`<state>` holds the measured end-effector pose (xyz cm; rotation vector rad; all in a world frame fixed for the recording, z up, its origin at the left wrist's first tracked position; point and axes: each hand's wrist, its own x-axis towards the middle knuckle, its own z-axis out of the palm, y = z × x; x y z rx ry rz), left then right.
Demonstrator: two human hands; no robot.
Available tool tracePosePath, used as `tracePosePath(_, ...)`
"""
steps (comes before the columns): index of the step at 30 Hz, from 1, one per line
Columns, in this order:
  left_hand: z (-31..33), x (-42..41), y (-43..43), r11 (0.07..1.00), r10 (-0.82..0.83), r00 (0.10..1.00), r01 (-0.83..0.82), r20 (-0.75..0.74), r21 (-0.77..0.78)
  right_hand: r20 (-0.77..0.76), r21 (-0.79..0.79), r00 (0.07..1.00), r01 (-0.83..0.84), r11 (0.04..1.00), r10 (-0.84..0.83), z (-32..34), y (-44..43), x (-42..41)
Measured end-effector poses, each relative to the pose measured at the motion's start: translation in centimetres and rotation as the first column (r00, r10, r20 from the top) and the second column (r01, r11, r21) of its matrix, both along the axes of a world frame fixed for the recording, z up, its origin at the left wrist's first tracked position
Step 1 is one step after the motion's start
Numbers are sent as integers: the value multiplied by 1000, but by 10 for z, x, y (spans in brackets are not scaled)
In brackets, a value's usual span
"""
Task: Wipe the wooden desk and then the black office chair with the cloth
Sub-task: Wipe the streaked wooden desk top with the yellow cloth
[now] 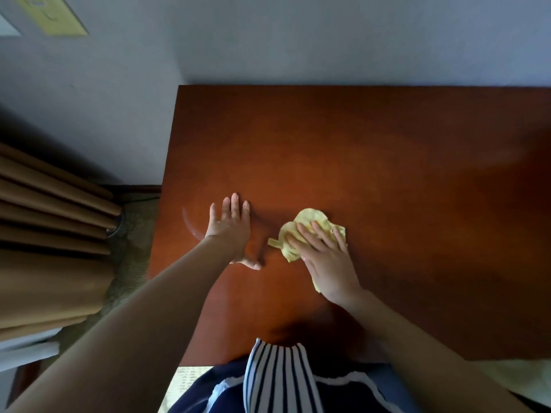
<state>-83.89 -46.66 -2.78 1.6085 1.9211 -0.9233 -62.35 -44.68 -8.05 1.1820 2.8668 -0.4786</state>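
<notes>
Head view: right hand (323, 251) flat, pressing yellow cloth (310, 225) onto wooden desk (387, 144); left hand (231, 231) spread flat beside it; desk wiping underway, chair unseen, pending.

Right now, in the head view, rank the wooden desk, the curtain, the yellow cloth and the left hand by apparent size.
1. wooden desk
2. curtain
3. left hand and yellow cloth look alike; the right hand covers part of the cloth, so I leave them tied.
</notes>
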Motion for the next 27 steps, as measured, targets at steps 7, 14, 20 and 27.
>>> tracePosePath(7, -8, 1, -6, 998, -26, 999, 28, -42, 54, 39, 61, 997, -68, 996, 66, -1, -36, 52)
tracePosePath(14, -10, 4, -4, 996, -61, 994, 66, -96, 57, -20, -51, 980, 196, 979, -197, 6, 9, 76)
tracePosePath(20, -10, 6, -4, 995, -71, 988, 80, -134, 63, 31, -19, 955, 297, 955, -296, 8, 99, 70)
tracePosePath(27, -16, 7, -7, 994, -66, 987, 78, -146, 79, 117, -56, 895, 438, 897, -430, 5, 197, 31)
